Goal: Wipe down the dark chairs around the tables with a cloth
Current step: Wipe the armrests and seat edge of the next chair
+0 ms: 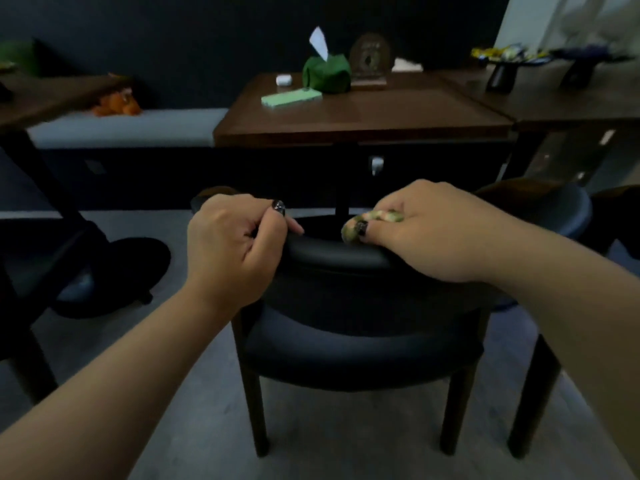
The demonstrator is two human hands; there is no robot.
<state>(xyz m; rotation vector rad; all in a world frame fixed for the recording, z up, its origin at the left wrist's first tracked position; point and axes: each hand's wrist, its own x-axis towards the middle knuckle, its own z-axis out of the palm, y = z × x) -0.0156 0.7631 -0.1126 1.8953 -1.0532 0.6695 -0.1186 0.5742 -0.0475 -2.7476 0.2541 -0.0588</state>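
Observation:
A dark chair (360,344) with a curved padded backrest and a dark seat stands right in front of me, facing a brown table. My left hand (232,244) is closed around the top of the backrest at its left end. My right hand (426,230) rests on the backrest's right part and is closed on a small crumpled cloth (370,221), mottled green and beige, which pokes out past my fingertips against the top of the backrest.
The brown table (363,116) behind the chair carries a green tissue holder (325,72), a pale green flat pack (291,97) and a small framed stand. A second dark chair (561,206) stands at right. A grey bench (124,128) runs along the wall; another table's black base (114,271) is at left.

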